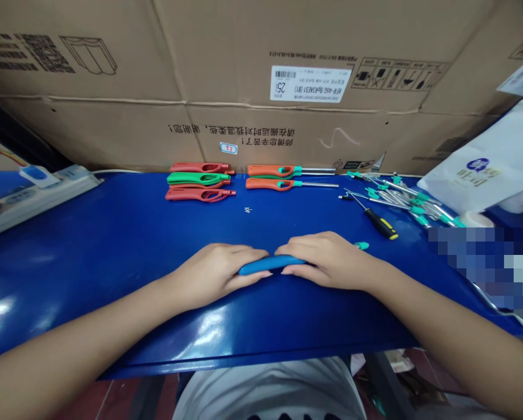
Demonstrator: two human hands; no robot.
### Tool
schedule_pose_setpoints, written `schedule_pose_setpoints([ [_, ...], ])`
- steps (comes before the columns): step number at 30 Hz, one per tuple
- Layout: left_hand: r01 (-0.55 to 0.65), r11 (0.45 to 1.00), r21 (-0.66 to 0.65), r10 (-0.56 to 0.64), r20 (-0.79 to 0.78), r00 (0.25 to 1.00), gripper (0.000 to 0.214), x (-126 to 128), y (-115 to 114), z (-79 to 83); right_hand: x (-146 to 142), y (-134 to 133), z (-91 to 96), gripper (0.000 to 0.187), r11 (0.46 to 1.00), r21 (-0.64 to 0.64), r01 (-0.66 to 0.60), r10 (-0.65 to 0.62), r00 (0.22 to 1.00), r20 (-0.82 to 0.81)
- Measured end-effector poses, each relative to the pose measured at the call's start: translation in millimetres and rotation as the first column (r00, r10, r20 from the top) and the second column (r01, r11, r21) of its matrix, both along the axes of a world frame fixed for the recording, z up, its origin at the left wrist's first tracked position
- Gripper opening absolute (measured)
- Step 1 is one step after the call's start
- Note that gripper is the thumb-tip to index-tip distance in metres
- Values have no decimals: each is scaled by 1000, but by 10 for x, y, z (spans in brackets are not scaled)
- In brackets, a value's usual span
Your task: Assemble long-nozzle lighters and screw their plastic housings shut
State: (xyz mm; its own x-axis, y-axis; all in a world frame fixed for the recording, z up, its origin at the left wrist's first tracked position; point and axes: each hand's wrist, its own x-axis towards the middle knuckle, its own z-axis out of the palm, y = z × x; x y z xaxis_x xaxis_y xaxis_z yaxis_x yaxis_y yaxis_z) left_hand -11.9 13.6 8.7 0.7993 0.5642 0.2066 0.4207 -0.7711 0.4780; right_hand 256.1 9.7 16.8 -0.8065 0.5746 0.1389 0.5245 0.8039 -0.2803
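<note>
A blue lighter handle [270, 265] lies level between my two hands, just above the front part of the blue table. My left hand [222, 268] is closed on its left end, thumb underneath and fingers on top. My right hand [327, 259] pinches its right part, and the palm hides the rest. A teal piece [361, 245] shows just beyond the right hand; whether it joins the handle is hidden. Farther back lie orange lighters [268, 184] with metal tubes, and red lighter bodies [191, 193] stacked with a green lighter body [195, 178].
A black and yellow screwdriver [382, 224] lies to the right, beside a pile of metal tubes with teal fittings [412, 201]. A white bag [471, 157] stands behind them. A power strip [46, 195] is at the left. Cardboard [226, 64] walls the back of the blue table [125, 245].
</note>
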Motion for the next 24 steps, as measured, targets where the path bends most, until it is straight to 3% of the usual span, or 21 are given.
schedule_pose_setpoints([
  [10,42,990,-135,-40,15,999,29,-155,219,78,179,29,50,36,980,190,57,-80,990,119],
  [19,-40,997,59,45,-77,996,29,-51,35,59,-3,-34,-1,41,974,211,82,-120,978,173],
  [24,-46,992,120,53,-48,997,28,-106,121,5,20,-14,21,39,949,281,141,-184,974,133],
])
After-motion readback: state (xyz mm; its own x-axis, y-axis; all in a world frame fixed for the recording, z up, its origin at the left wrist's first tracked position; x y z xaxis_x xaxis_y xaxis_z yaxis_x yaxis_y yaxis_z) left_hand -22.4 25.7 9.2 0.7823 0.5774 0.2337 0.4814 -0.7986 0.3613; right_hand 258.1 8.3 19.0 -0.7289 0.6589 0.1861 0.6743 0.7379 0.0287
